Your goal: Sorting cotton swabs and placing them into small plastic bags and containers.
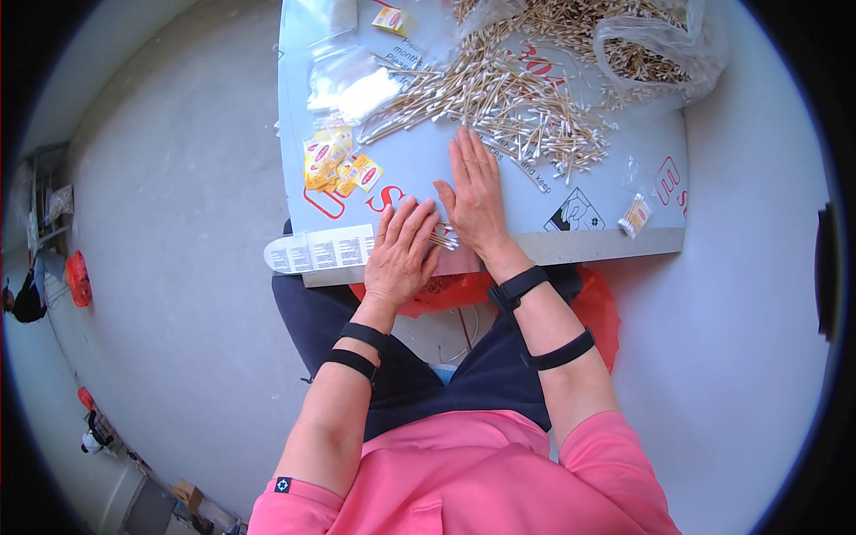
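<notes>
My left hand lies near the table's front edge, its fingers bent over a small bunch of cotton swabs. White tips of the bunch stick out between index finger and thumb. My right hand rests on the table with fingers stretched out and thumb apart. Its fingertips reach the near edge of a large loose pile of wooden cotton swabs. Left of the hands are small yellow and white cards in a loose heap. A small clear bag packed with swabs sits at the right.
Clear plastic bags lie at the left back, beside another yellow card. A large open plastic bag holds more swabs at the back right. A printed white strip runs along the front edge. A red bag hangs below the table.
</notes>
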Demonstrator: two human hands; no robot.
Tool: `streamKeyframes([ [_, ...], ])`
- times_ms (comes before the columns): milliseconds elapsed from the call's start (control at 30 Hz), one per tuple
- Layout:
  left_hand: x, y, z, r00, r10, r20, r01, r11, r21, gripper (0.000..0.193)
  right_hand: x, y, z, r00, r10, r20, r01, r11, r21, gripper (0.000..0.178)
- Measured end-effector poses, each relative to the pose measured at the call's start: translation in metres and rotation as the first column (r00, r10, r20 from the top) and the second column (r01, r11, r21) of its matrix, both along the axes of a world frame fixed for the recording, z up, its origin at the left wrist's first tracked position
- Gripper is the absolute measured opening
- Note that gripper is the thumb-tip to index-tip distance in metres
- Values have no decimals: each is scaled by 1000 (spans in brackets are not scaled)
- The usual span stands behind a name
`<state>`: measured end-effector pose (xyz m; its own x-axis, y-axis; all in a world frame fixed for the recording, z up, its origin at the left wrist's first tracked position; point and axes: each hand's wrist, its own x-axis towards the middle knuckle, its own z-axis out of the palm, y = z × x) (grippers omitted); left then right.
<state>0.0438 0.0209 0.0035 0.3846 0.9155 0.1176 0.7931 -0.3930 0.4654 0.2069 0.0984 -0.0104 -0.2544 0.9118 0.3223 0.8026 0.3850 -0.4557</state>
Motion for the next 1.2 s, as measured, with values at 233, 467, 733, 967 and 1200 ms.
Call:
streamKeyframes([
  [233, -1, -1, -4, 1000, -6, -23, 6, 1000, 17, 54, 2, 13, 4, 970, 231, 72, -226, 971, -72, 59],
  [467, 0, 0, -4, 1000, -2, -17, 2, 1000, 13, 54, 48, -3, 21, 861, 504, 73, -489, 858, -159, 59],
  [733, 2, 1, 0, 1000, 7, 23, -8, 999, 33, 54, 113, -204, 40, 737, 648, -191, -659, 626, -418, 49],
  [967, 3, 0, 3, 1000, 2, -21, -2, 1000, 13, 53, 75, -162, 65, 975, -161, -154, 70, 878, -473, 42],
  [1200, 3, 1, 7, 1000, 6, -2, -6, 1000, -12, 53, 105, -42, 40, 957, -283, -60, 283, 959, -13, 26],
])
